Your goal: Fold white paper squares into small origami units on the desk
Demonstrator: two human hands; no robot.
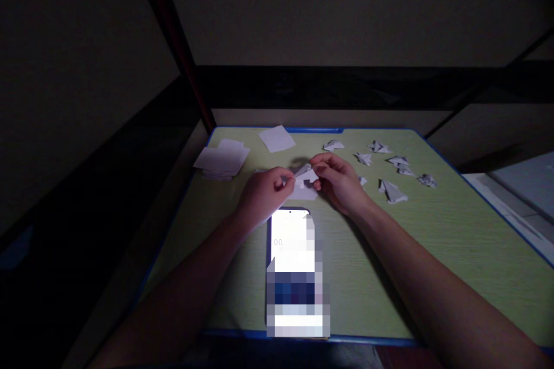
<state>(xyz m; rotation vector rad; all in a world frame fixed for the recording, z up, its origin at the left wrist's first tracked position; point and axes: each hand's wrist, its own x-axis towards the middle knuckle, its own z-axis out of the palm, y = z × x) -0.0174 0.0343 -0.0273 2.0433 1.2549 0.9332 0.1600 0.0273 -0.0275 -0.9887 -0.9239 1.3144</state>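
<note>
Between my two hands is a small folded piece of white paper, held a little above the table. My left hand pinches its left end between thumb and fingers. On the other end, my right hand grips with thumb and forefinger, the remaining fingers curled. Beneath the folded paper lies a flat white sheet, partly covered by my hands. A lit phone rests on the table just in front of my hands, part of its screen blurred out.
The green table has a blue rim. A stack of white paper lies at the back left, near a single square sheet. Several folded paper pieces are scattered at the right. A wall stands behind; the room is dark.
</note>
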